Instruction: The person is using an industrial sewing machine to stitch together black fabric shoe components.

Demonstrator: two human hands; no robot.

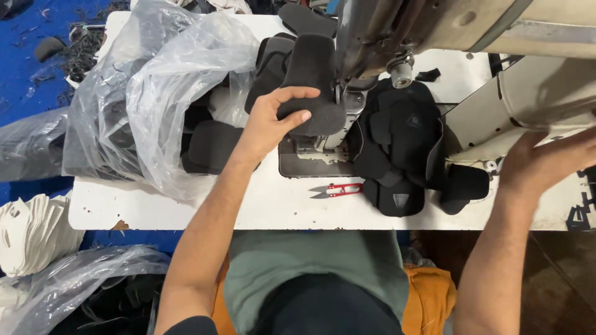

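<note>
My left hand grips the near end of a dark grey padded fabric piece that lies under the head of the sewing machine, by the needle. My right hand rests flat, fingers spread, against the beige side of the machine at the right, near its handwheel. It holds nothing that I can see. A heap of black sewn pieces lies between my hands on the white table.
A clear plastic bag holding more dark pieces sits at the left of the table. Red thread snips lie near the front edge. White cut pieces and another plastic bag lie on the blue floor at the left.
</note>
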